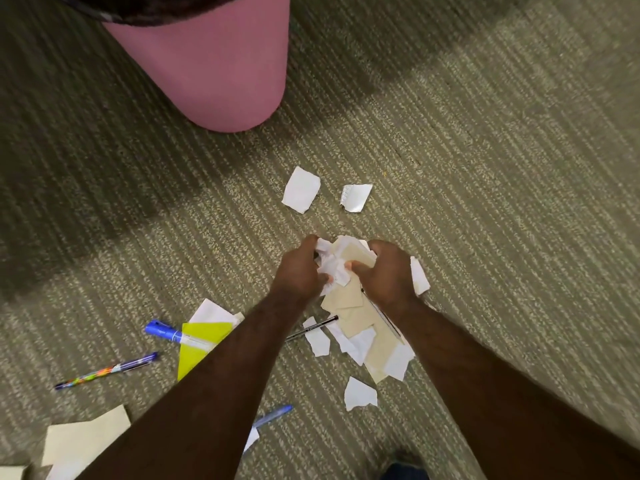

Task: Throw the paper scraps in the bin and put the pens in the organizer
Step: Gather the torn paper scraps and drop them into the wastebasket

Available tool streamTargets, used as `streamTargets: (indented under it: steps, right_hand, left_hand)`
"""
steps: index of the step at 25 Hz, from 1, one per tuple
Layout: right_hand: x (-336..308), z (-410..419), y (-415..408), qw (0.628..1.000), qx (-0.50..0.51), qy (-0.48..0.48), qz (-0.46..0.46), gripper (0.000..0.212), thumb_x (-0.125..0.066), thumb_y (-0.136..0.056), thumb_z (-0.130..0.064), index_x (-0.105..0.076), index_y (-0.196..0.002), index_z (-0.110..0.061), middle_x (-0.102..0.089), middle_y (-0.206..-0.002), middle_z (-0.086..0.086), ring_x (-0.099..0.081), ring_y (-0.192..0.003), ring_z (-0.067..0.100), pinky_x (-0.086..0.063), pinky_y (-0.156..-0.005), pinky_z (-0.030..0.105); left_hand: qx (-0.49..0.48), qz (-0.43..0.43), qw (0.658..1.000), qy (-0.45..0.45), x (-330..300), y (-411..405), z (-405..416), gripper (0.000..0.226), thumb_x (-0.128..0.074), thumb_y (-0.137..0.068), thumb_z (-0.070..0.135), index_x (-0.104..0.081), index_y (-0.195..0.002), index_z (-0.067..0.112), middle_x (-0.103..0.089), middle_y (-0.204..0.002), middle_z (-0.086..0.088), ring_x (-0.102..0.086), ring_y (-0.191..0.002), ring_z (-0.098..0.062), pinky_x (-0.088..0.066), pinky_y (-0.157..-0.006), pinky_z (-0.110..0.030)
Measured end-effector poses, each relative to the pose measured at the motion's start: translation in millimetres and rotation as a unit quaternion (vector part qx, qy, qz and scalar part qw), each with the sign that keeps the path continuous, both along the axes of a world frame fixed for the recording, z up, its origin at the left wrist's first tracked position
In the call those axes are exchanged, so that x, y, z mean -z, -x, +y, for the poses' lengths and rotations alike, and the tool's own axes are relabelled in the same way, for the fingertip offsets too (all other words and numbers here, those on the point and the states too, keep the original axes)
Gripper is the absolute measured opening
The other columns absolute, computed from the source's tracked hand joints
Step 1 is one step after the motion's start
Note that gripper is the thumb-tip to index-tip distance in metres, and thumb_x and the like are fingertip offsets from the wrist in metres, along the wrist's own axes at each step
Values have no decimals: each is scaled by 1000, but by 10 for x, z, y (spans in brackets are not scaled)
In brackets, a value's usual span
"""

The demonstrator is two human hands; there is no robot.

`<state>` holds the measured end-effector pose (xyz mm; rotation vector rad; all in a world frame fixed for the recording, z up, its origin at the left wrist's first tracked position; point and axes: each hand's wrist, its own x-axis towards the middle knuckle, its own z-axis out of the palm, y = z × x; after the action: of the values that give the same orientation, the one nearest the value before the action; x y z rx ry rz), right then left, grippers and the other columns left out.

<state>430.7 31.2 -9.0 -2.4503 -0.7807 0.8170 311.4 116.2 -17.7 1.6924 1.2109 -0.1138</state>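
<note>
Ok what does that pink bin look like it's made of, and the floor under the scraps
Pink bin: probably plastic, going by its smooth, even matte wall with no seams. Floor: carpet, a ribbed, speckled olive weave with a low pile.

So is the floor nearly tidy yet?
Not yet. Nothing looks finished. Both hands, left hand and right hand, grip a bunch of paper scraps, not yet at the pink bin. Left on the carpet: white scraps, a yellow sheet, the blue marker and striped pen.
</note>
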Motion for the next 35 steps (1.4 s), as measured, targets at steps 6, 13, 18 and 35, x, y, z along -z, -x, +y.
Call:
streamTargets:
  steps: [6, 13, 18, 35]
  right_hand:
    - [-178, -2, 56, 981, 127, -106, 99, 25, -79, -72, -23, -68, -91, -11, -73, -88, 10, -69, -81, 27, -57, -75, 45]
    - [-510, -140, 43, 927, 266, -220, 150, 23, -80, -72, -16, -69, -93, -16, -71, -80, -6, -67, -65, 5, -54, -54, 20]
    - [-1170, -169, 193, 871, 327, -308, 199, 20, -75, -76, -5, -68, -88, -19, -73, -74, -11, -69, -69, 4, -58, -60, 25]
    - [-4327, 848, 1132, 796, 380, -330, 337, 14, -74, -78, -7, -65, -83, -17, -70, -78, -4, -69, -62, 7, -54, -52, 27]
  left_hand:
    - [-16, 54, 998, -14, -82, 163, 150, 32, -74, -78, 22, -64, -102, 3, -68, -104, -13, -61, -95, -27, -38, -73, -25]
    - [-155, -74, 985, 32, -301, 552, 73, 20, -70, -81, 16, -65, -98, 6, -72, -96, -12, -66, -84, -24, -51, -69, -31]
    - [-277, -146, 947, 72, -892, 811, -52, 20, -69, -82, 9, -62, -101, 10, -72, -97, -11, -68, -90, -25, -53, -82, -42]
    - [-478, -334, 801, 133, -4362, 1732, 202, 23, -64, -84, 3, -63, -106, 2, -75, -97, -13, -72, -86, -22, -55, -62, -21]
